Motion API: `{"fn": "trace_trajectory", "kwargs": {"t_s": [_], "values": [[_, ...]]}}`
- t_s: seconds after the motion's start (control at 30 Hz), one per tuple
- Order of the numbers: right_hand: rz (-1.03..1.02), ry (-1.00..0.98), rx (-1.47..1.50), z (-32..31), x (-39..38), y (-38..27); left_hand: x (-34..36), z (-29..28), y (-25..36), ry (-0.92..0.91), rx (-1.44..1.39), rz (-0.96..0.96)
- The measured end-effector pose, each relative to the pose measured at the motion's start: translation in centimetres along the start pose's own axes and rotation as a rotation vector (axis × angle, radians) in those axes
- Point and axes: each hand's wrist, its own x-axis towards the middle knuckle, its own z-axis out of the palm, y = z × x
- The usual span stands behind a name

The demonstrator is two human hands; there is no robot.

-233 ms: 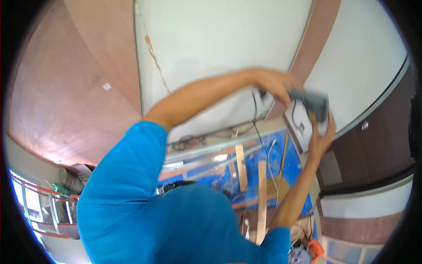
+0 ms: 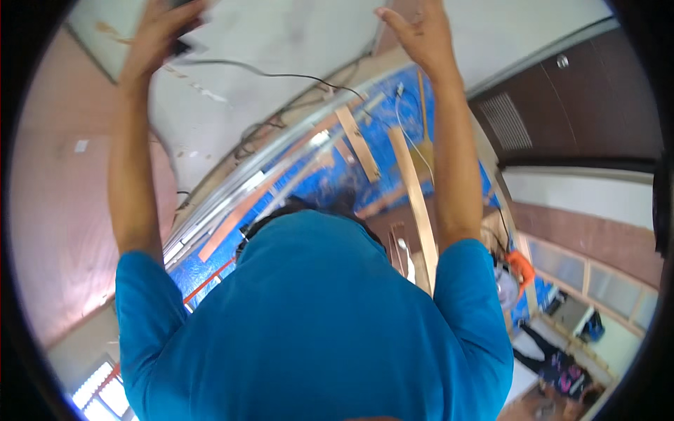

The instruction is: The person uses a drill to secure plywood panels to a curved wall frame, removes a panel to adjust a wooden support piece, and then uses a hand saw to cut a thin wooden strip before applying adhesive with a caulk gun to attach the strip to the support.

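My left hand is raised at the upper left with its fingers closed round a dark hand-held power tool, mostly hidden by the fingers and blurred. A black cord trails from beside it across the white wall panel. My right hand is raised at the upper right, near a wood-coloured strip between white panels, with thumb stretched out and nothing seen in it; some fingertips run out of frame.
Below lie blue sheeting, wooden strips, long metal rails and an orange power saw. A brown door with a vent stands right, pink panelling left. Another person is at the lower right.
My hands have moved apart and up. The right one has let go of the tool, which has gone left in my left hand. The whole view has shifted and tilted.
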Motion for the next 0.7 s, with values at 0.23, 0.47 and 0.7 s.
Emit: {"fn": "trace_trajectory", "kwargs": {"t_s": [0.23, 0.47, 0.7], "values": [[0.717, -0.394, 0.284, -1.3, -20.2, -5.1, -20.8, -19.6, -22.4, 0.333, -0.501, -0.285], [0.798, -0.932, 0.628, 7.5, -29.6, -16.4, -33.3, -21.6, -13.9, 0.722, -0.468, -0.128], [0.66, -1.074, 0.627, 14.2, -26.3, -14.8, -32.3, -19.4, -5.4, 0.855, -0.479, 0.26]]}}
